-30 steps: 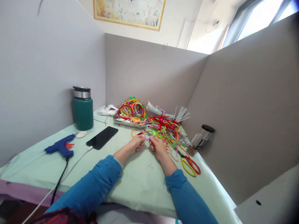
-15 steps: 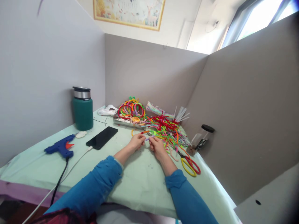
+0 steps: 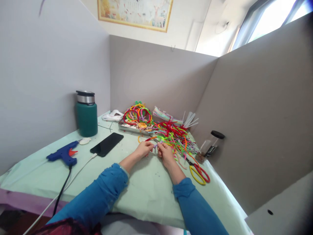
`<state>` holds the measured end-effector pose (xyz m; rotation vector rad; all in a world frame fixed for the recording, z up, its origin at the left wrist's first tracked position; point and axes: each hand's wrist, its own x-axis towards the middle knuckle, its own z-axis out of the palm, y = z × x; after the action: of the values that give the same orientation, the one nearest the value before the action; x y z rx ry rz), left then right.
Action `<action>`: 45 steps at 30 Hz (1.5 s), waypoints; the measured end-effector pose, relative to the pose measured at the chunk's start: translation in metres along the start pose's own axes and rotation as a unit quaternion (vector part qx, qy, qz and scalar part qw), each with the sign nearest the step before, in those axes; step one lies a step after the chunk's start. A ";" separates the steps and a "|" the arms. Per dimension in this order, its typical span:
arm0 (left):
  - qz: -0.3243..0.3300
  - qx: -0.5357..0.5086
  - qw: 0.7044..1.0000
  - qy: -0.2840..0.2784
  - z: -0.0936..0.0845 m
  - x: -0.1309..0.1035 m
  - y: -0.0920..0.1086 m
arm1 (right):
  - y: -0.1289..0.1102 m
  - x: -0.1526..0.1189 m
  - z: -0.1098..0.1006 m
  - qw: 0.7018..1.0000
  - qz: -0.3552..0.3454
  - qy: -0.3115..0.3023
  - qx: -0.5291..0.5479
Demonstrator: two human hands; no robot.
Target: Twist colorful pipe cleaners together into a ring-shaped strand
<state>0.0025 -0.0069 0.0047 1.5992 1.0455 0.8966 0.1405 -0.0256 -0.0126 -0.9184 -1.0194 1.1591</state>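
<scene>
My left hand (image 3: 143,149) and my right hand (image 3: 165,152) are close together above the middle of the table, fingertips almost meeting. Between them is a short purple pipe cleaner (image 3: 155,146), pinched by the fingers of both hands and partly hidden by them. Just beyond my hands lies a loose heap of coloured pipe cleaners (image 3: 171,129), in red, green, orange and pink. A metal tray (image 3: 133,130) behind my left hand holds looped pipe-cleaner rings and small flat pieces. Scissors (image 3: 199,173) with red and yellow handles rest to the right of my right hand.
On the left are a blue glue gun (image 3: 64,154), a black phone (image 3: 107,144) on a white cable, and a green bottle (image 3: 86,118). A clear jar with a black lid (image 3: 212,145) leans at the right edge. Grey partitions (image 3: 156,71) enclose the table.
The fingers of my right hand have shifted slightly at the purple pipe cleaner, and the visible part of it looks more bent. Both arms stay in nearly the same place.
</scene>
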 end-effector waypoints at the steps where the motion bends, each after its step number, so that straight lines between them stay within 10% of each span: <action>1: -0.002 -0.002 1.000 -0.003 0.000 0.000 0.000 | 0.000 0.000 0.000 1.000 -0.002 0.000 -0.002; 45: 0.015 -0.039 0.999 -0.006 -0.003 0.005 -0.007 | -0.005 -0.006 0.003 0.997 0.010 -0.078 -0.028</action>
<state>0.0002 -0.0005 -0.0008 1.5569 0.9676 0.9356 0.1385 -0.0326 -0.0078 -0.8945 -1.1758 1.2399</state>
